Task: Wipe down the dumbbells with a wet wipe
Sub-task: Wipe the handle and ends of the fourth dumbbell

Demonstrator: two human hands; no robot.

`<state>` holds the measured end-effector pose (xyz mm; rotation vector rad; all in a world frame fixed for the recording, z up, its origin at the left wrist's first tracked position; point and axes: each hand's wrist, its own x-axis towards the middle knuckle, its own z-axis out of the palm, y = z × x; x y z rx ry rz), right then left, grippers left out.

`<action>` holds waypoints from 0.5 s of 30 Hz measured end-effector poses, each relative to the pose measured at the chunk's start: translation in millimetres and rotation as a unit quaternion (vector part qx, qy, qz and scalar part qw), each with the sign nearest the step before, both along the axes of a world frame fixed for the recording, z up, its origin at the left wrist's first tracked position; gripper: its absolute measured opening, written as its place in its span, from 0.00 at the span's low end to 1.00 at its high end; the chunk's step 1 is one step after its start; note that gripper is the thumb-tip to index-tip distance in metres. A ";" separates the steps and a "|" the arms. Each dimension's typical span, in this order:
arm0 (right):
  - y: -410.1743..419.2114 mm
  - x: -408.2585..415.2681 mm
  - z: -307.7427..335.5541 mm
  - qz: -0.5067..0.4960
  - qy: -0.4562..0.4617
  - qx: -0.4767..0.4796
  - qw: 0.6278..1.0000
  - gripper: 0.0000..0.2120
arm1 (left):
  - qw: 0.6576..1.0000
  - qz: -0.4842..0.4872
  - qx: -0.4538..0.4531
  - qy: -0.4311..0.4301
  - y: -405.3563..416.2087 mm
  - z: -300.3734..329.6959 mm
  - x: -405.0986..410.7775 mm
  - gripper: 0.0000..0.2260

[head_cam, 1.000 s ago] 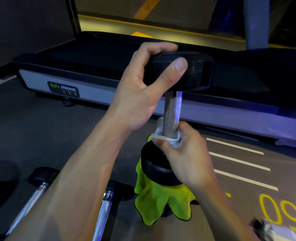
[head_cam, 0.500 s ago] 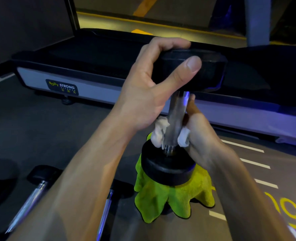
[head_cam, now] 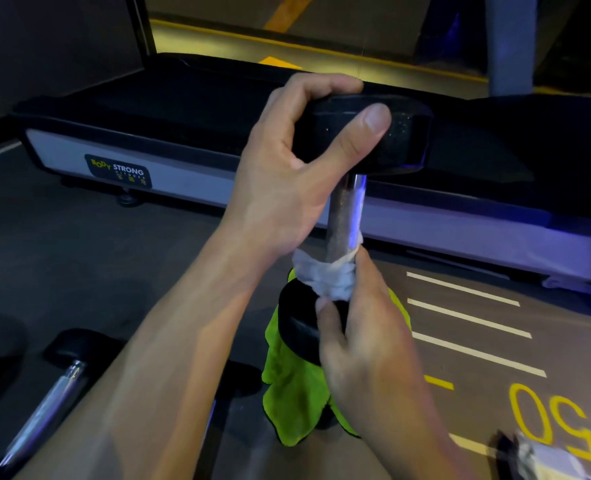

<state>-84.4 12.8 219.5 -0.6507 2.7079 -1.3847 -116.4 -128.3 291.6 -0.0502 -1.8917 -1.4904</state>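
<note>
A black dumbbell (head_cam: 345,216) with a chrome handle stands upright on a lime-green cloth (head_cam: 292,389). My left hand (head_cam: 287,174) grips its upper black head (head_cam: 401,136), thumb across the front. My right hand (head_cam: 363,344) holds a white wet wipe (head_cam: 325,277) wrapped round the bottom of the handle, just above the lower head (head_cam: 297,323). Two more dumbbells lie on the floor at lower left, one with a chrome handle (head_cam: 44,410); the other is mostly hidden behind my left forearm.
A treadmill (head_cam: 121,168) with a "Body Strong" label runs across the back. The floor at right has white lines (head_cam: 467,317) and a yellow "50" (head_cam: 554,420). A small packet (head_cam: 543,459) lies at the bottom right.
My right hand turned round the handle and slid the wipe down to its base, thumb now at the front. The left hand kept its grip on the upper head.
</note>
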 end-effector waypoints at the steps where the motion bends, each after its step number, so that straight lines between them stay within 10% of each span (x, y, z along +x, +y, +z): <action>1: 1.2 -1.5 -0.7 -0.017 0.021 0.018 0.999 0.21 | 1.000 -0.001 0.000 -0.002 0.0 0.0 0.2 0.14; 15: 12.2 -37.3 3.5 0.042 -0.066 -0.013 0.997 0.14 | 1.000 -0.020 0.007 -0.008 -5.2 2.1 8.2 0.16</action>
